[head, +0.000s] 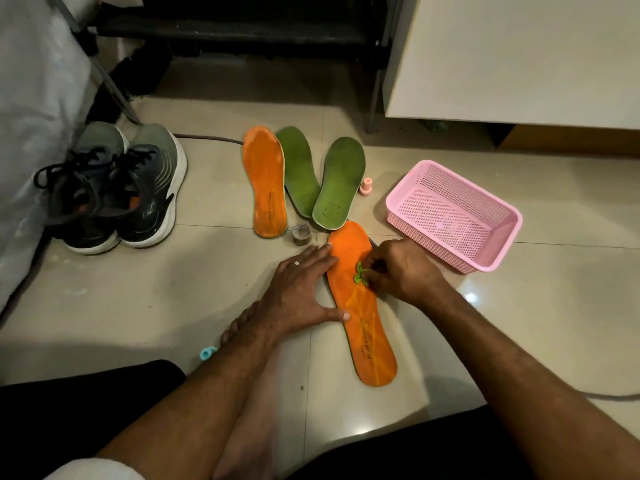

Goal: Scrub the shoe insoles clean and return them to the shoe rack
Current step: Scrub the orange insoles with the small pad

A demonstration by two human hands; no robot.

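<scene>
scrubbing is under way on the long orange foam insole (363,306) lying flat on the pale floor tiles (138,306) right in front of your crossed legs, its heel end nearest you. your left hand (298,289) lies flat with straight fingers, pinning the insole's left edge; your right hand (401,268) has its fingers curled tight round a small green scrubbing piece (360,273) pressed on the insole's middle. judge the insole light, thin and bendy, so it will slide or buckle under the strokes unless you keep it pinned; when you lift it, take it by the edge near the middle, since either end would likely droop. dark printing runs along its heel part, too blurred to read. just beyond sits a small round open tin (300,233), then a second orange insole (265,181) with equally unreadable print, touching two green insoles (322,174) that overlap each other. a small peach bottle (365,186) stands just beside them, and an empty pink perforated plastic basket (498,247) lies to the right. left, a pair of dark grey lace-up running shoes (117,188) waits; farthest back stands the black metal shoe rack (242,29).
</scene>
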